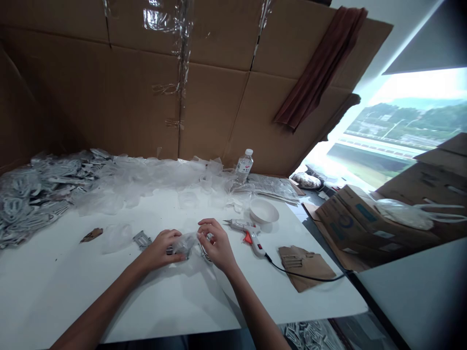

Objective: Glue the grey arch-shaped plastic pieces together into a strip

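My left hand (165,250) is closed around a small clear plastic bag (185,241), with a grey part partly visible at the fingers. At the bag's right end, my right hand (218,244) has its thumb and fingers bent together on the plastic. Under that hand lies a small shiny grey piece (205,253), mostly covered. Just left of my left hand rests a flat grey part (141,239) on the white table (171,301). Beside it is a crumpled clear bag (117,237).
A glue gun (248,234) with a black cord lies right of my hands, near a white bowl (264,211) and torn cardboard (304,267). Bagged grey parts (40,189) are heaped at left. Clear bags (156,175) and a bottle (244,166) line the cardboard wall (138,97).
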The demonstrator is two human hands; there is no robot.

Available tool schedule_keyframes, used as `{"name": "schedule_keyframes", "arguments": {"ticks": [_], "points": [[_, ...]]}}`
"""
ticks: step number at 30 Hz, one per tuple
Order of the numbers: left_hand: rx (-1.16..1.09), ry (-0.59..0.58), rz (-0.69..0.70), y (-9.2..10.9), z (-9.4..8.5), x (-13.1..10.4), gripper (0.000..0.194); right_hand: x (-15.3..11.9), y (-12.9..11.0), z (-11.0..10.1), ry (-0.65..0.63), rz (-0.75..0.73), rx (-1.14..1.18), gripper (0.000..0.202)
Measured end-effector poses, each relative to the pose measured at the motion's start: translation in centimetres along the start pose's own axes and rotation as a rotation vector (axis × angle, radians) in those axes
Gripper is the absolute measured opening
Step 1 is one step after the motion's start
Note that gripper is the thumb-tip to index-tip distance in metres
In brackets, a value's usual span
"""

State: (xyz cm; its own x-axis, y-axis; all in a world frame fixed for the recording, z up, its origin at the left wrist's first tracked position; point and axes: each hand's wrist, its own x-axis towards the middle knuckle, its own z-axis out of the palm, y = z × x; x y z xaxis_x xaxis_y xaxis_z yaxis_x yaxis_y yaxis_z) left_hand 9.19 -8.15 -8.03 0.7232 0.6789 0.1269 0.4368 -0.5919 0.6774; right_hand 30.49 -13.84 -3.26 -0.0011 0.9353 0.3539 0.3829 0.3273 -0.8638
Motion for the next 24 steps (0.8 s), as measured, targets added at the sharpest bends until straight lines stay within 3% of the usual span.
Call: {"name": "schedule_keyframes", "arguments": {"ticks": [9,13,16,20,24], "points": [[0.038,0.065,-0.001,-0.4,-0.1,0.2,0.031,3.2,1.7,-1.3,0.151,0.216,0.114,0.017],[0.038,0.074,0.015,-0.2,-0.2,0.2,0.028,8.4,2.6,-3.8,0.111,0.436,0.197,0.019],[0.036,0.082,0.025,-0.2,-0.2,0.1,0.028,13.3,2.4,-6.1,0.194,0.537,0.274,0.020],[0.041,0.103,0.034,-0.4,0.0,0.1,0.027,16.9,-0.6,-8.0,0.278,0.529,0.366,0.020],[0.052,0.111,0.042,-0.5,0.0,0.2,0.024,14.0,-7.7,-9.6,0.248,0.355,0.424,0.025]]}}
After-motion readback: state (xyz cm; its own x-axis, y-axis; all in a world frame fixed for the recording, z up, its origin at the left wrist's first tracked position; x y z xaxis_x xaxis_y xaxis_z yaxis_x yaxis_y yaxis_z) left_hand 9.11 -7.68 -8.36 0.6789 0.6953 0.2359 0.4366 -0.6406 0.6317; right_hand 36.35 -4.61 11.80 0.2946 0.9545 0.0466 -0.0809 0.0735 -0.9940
